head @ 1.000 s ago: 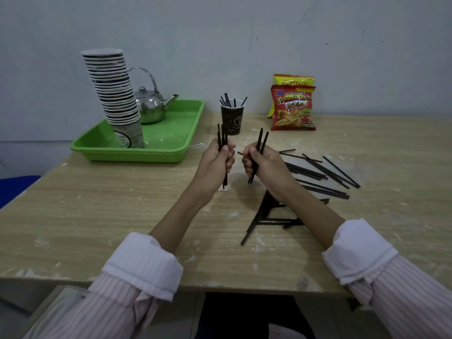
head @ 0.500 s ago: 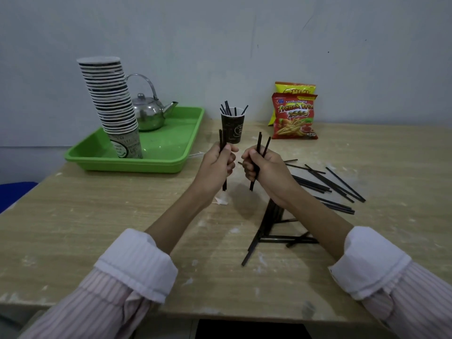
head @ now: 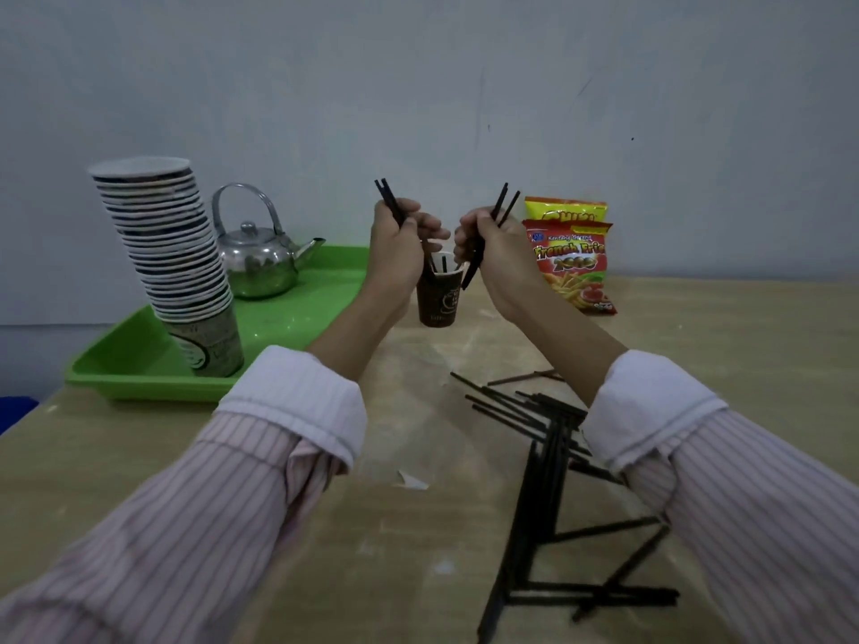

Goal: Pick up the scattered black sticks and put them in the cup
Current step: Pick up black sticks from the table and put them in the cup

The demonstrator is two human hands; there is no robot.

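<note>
Both hands are raised over the dark paper cup [head: 437, 299], which stands on the bench [head: 162, 457] between them, its left wall hidden behind the left hand [head: 399, 244]. The left hand's grip is curled tight round the left bundle [head: 389, 199], a couple of black sticks whose tops jut up past the knuckles. The right hand's grip [head: 492, 253] is likewise closed round the right bundle [head: 472, 267], whose lower tips hang just beside the cup's right rim. The step in hand looks like the drop into the cup, and it probably goes best one hand at a time, since the mouth is narrow and at least one stick stands in it already. The right bundle seems readier: tilt it nearer upright, bring the tips over the opening rather than outside the rim, lower them inside, and only then loosen the fingers, so nothing bounces out. The cup is light paper and could tip if the sticks strike its wall or lean hard on one side, so the entry wants to be gentle. The left bundle's lower ends are hidden by the hand, so I cannot tell how near they are. Many loose sticks [head: 539, 495] lie crossed on the bench near the right sleeve.
</note>
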